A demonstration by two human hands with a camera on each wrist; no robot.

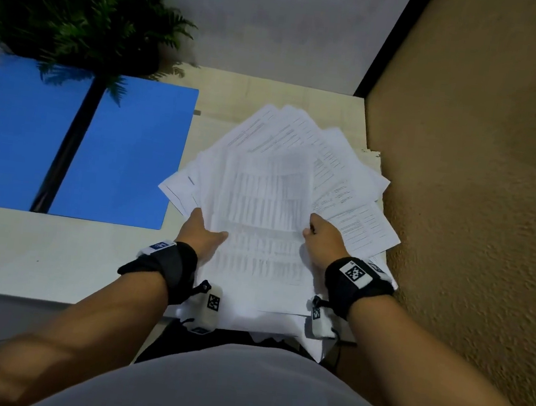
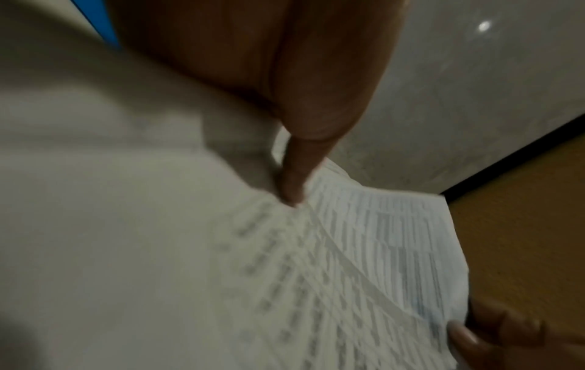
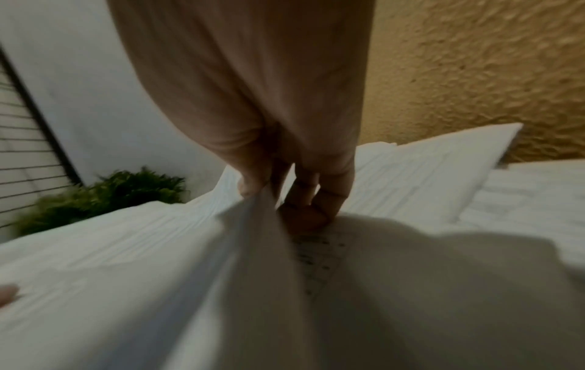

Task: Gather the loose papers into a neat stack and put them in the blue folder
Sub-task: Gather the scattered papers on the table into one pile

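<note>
A loose fan of white printed papers [image 1: 266, 202] lies on the right part of the table, some sheets hanging over the near edge. My left hand [image 1: 203, 229] pinches the left edge of the upper sheets, thumb on top [image 2: 294, 175]. My right hand [image 1: 319, 235] pinches their right edge between thumb and curled fingers [image 3: 278, 190], and the sheet is lifted there [image 3: 126, 250]. The blue folder [image 1: 125, 153] lies open and flat to the left of the papers, with a black spine down its middle. Both wrist views are blurred.
A green fern plant [image 1: 81, 14] stands at the back left, its fronds overhanging the folder. A rough tan wall [image 1: 478, 193] runs close along the table's right side. Bare pale tabletop [image 1: 53, 258] lies in front of the folder.
</note>
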